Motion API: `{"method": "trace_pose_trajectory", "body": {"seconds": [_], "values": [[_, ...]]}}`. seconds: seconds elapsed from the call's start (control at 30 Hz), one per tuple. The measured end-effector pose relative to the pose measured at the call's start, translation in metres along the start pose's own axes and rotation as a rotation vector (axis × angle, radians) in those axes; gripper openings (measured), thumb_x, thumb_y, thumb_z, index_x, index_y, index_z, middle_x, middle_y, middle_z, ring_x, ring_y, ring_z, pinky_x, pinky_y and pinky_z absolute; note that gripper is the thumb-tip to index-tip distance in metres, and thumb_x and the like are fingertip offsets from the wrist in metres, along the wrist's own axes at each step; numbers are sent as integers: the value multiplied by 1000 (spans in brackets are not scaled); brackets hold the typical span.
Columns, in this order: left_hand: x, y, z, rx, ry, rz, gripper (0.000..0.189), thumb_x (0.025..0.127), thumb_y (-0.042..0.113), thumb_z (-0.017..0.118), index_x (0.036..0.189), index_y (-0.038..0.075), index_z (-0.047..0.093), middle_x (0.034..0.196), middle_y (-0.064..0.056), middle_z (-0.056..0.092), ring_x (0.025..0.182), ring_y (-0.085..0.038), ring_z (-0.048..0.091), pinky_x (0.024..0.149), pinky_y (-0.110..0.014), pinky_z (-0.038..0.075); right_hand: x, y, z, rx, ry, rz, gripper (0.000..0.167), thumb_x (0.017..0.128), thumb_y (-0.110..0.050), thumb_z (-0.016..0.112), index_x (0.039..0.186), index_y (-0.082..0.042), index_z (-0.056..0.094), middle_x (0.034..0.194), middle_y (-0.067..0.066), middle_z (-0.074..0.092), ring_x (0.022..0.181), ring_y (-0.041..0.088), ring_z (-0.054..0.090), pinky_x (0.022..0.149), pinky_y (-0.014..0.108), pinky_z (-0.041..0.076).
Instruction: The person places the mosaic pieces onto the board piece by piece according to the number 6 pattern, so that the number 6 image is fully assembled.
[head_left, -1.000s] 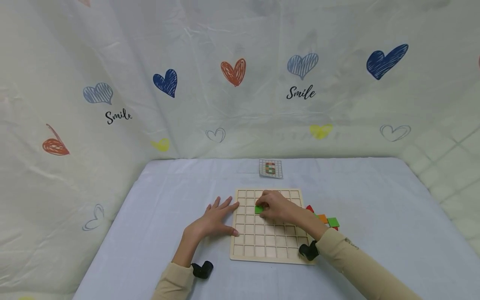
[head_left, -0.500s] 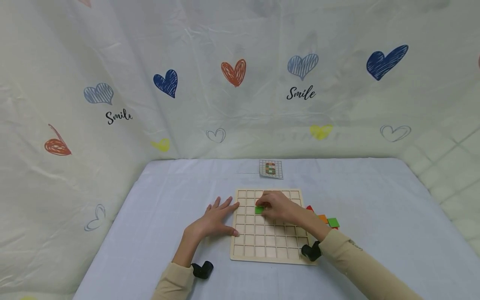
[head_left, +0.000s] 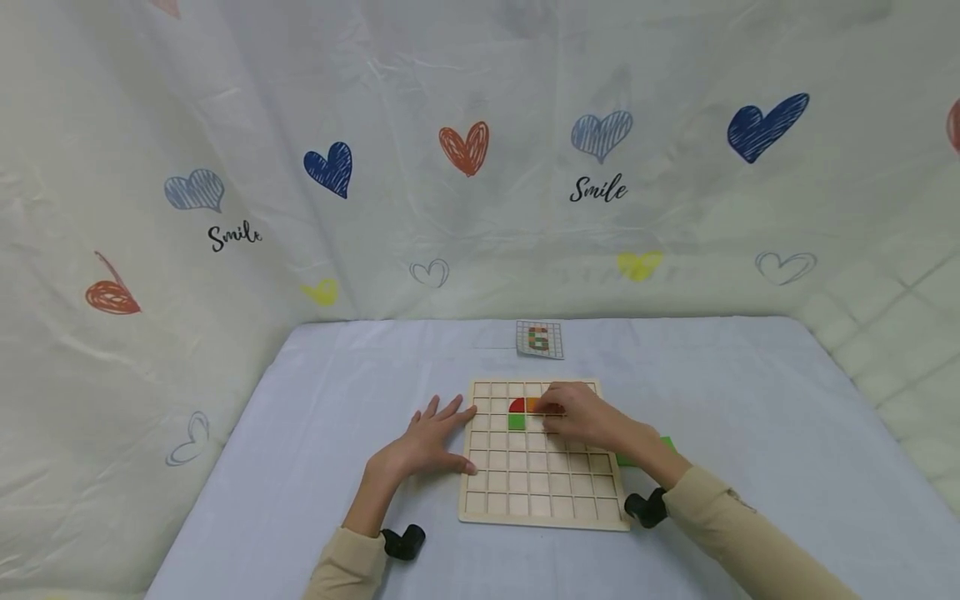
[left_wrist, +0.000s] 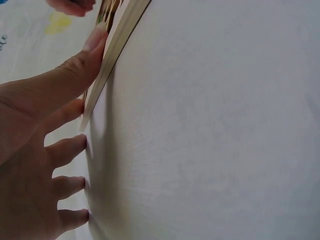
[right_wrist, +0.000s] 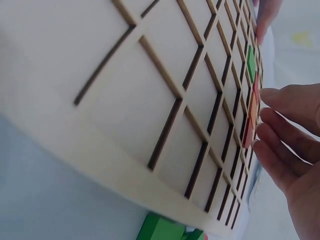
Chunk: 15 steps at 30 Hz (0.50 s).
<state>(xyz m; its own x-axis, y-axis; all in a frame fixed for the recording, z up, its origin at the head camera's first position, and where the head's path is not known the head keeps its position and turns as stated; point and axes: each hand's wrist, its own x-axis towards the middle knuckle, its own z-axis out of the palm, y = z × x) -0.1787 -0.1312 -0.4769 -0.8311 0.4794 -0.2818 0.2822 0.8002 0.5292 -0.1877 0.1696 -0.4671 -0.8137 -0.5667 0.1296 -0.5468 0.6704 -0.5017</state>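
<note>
A wooden grid board [head_left: 498, 504] lies on the table. Its upper rows hold a red rounded tile [head_left: 517, 406], an orange tile [head_left: 531, 405] and a green square tile [head_left: 517, 422]. My left hand [head_left: 427, 442] is spread at the board's left edge; in the left wrist view its thumb [left_wrist: 90, 55] rests on the rim. With fingers curled, my right hand [head_left: 585, 417] is over the upper rows, its fingertips at the orange tile and partly hiding it. The right wrist view shows another red tile [right_wrist: 248, 134] beside the orange one, under the fingers.
Green tiles [head_left: 626, 460] lie off the board's right edge, partly behind the right forearm. A card [head_left: 540, 340] with a coloured grid pattern lies behind the board. Black wrist cameras [head_left: 405, 542] are on both wrists. A heart-printed curtain [head_left: 465, 67] hangs behind the table.
My right hand has shifted right along the row, uncovering the red rounded tile and part of the orange one. The right forearm now hides more loose tiles. The left hand stays put.
</note>
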Motion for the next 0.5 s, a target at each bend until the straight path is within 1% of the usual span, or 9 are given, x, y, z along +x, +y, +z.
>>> {"method": "trace_pose_trajectory", "body": {"seconds": [0.13, 0.23, 0.4, 0.5], "values": [[0, -1, 0, -5, 5, -7, 95, 79, 45, 87, 159, 24, 41, 172, -6, 21, 159, -42, 1, 126, -65, 5, -6, 5, -3, 24, -4, 50, 16, 89, -2, 74, 104, -4, 78, 96, 0, 72, 87, 13, 65, 76, 28, 57], [0, -1, 1, 0, 6, -4, 95, 79, 45, 87, 159, 24, 41, 172, -7, 21, 159, -43, 2, 126, -65, 6, -11, 8, -5, 22, -9, 86, 16, 89, -3, 74, 104, -4, 79, 94, -1, 72, 85, 11, 63, 76, 28, 56], [-1, 0, 0, 4, 6, -8, 95, 79, 45, 87, 159, 23, 41, 172, -8, 21, 159, -43, 2, 126, -66, 6, -21, 9, -9, 13, -7, 138, 16, 88, -3, 74, 103, -4, 79, 90, -2, 72, 81, 9, 58, 72, 26, 53], [-2, 1, 0, 4, 8, -6, 95, 79, 44, 87, 159, 22, 42, 172, -8, 22, 159, -43, 2, 126, -66, 6, -27, 12, -11, 11, 1, 154, 16, 87, -2, 73, 102, -4, 79, 91, -2, 72, 81, 9, 57, 71, 24, 53]]}}
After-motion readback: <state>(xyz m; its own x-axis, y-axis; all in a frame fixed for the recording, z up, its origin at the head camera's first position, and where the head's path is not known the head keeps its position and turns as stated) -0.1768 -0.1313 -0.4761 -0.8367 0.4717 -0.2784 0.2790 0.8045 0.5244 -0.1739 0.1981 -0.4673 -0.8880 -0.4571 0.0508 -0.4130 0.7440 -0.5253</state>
